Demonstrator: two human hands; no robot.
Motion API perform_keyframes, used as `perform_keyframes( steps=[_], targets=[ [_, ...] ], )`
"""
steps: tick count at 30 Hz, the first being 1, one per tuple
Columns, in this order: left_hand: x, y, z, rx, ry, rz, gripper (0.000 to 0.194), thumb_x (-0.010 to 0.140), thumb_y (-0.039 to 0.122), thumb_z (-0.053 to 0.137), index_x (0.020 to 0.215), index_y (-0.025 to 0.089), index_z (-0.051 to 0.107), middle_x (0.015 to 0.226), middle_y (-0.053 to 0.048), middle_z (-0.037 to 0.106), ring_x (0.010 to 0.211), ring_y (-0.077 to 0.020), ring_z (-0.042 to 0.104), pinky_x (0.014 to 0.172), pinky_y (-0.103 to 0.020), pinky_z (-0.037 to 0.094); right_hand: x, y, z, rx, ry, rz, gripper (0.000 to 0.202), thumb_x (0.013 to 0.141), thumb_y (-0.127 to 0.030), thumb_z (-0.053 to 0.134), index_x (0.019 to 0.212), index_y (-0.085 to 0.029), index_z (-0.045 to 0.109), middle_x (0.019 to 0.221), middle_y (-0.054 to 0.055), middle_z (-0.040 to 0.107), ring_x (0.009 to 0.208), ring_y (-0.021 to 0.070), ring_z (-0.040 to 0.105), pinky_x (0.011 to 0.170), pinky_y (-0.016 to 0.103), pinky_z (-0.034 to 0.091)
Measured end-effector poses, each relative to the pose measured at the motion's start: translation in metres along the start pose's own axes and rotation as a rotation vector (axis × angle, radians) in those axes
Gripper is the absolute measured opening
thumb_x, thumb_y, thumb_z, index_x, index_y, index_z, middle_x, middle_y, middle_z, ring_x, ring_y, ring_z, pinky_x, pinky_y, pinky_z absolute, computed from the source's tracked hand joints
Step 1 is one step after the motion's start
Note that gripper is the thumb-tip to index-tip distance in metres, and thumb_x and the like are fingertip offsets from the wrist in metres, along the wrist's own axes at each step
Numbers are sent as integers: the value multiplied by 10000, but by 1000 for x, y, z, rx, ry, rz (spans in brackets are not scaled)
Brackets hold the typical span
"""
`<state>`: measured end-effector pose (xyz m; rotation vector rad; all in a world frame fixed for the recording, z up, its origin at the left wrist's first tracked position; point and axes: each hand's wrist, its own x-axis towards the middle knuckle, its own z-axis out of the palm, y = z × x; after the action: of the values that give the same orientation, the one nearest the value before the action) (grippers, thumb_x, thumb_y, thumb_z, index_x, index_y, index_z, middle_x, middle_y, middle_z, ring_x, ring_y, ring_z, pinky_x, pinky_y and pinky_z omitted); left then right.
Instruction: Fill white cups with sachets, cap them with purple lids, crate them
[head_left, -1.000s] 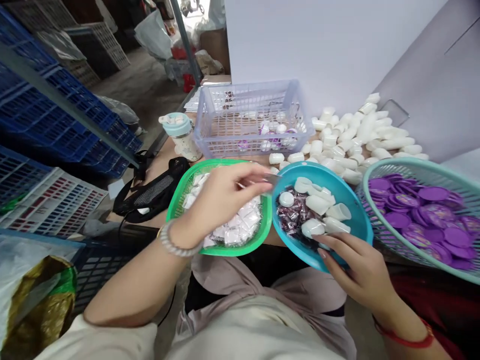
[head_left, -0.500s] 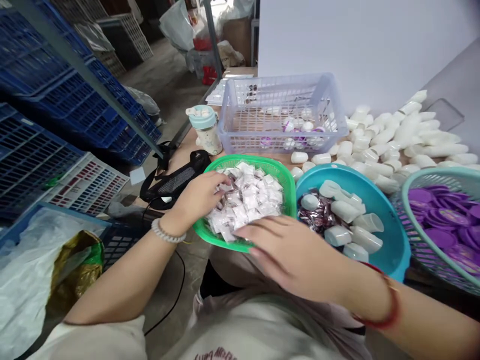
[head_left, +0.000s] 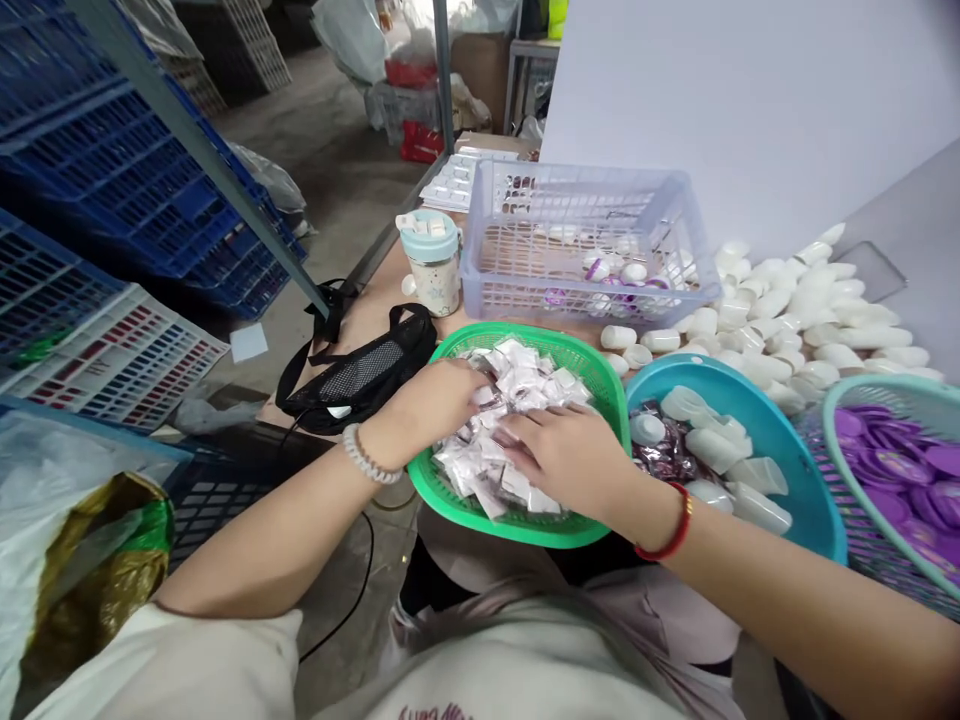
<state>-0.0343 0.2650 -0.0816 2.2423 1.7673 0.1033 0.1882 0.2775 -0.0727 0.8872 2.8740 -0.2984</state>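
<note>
White packets [head_left: 469, 468] are touched by the left hand [head_left: 435, 405] and right hand [head_left: 574, 452]; whether any is held cannot be told. Shirt letters [head_left: 444, 713] are cut off.

The left hand [head_left: 446, 398] is lowered over the left part of the green basket [head_left: 619, 415], its back turned up, its fingertips partly hidden. The right hand [head_left: 571, 450] is held over the basket's right part, fingers bent. Both forearms are angled inward from its near side.
</note>
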Motion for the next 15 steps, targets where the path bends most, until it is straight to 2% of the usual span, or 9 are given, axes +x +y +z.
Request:
perform_keyframes(
  steps=[3, 5, 7, 11, 13, 15],
  targets=[
    [-2, -1, 1, 29, 3, -22, 135, 905, 161, 645, 993, 171, 746, 969, -126, 796, 982, -313, 765, 892, -381, 567, 17, -7, -3, -4, -1, 51, 304, 1092, -356, 500, 1193, -207, 746, 1164, 110, 774, 1053, 298, 731, 827, 365, 490],
    [-4, 0, 0, 51, 28, -71, 242, 918, 125, 592, 1127, 144, 711, 928, -132, 782, 901, -315, 764, 817, -386, 570, 20, -8, -5, -15, 0, 71, 275, 1069, -313, 526, 1167, -194, 755, 1165, 125, 771, 1070, 299, 726, 800, 342, 489],
    [-5, 1, -2, 71, 53, -107, 344, 937, 89, 527, 1247, 130, 671, 939, -139, 771, 884, -312, 757, 801, -391, 569, 19, -4, -7, -26, -2, 90, 294, 1062, -276, 522, 1253, -187, 727, 1098, 133, 784, 1011, 281, 740, 756, 315, 478],
    [-2, 3, -4, 82, 62, -78, 318, 958, 82, 507, 1138, 183, 748, 1172, -146, 733, 1097, -288, 711, 987, -396, 544, 16, 11, -9, -46, 8, 126, 385, 1094, -256, 434, 1410, -278, 654, 985, 90, 790, 868, 254, 753, 653, 287, 425],
    [2, 4, -4, 85, 52, -47, 266, 962, 124, 555, 1088, 192, 780, 1244, -142, 703, 1194, -295, 666, 1078, -408, 506, 16, 18, -8, 1, 3, 113, 390, 1088, -245, 446, 1396, -320, 673, 1064, 71, 787, 922, 252, 750, 672, 292, 440],
    [5, 4, -3, 89, 27, -20, 224, 955, 170, 608, 1076, 187, 796, 1231, -147, 695, 1209, -310, 650, 1104, -422, 492, 17, 20, -7, 67, -8, 82, 395, 1079, -243, 468, 1396, -341, 685, 1157, 58, 769, 1001, 247, 738, 732, 302, 476]
  ],
)
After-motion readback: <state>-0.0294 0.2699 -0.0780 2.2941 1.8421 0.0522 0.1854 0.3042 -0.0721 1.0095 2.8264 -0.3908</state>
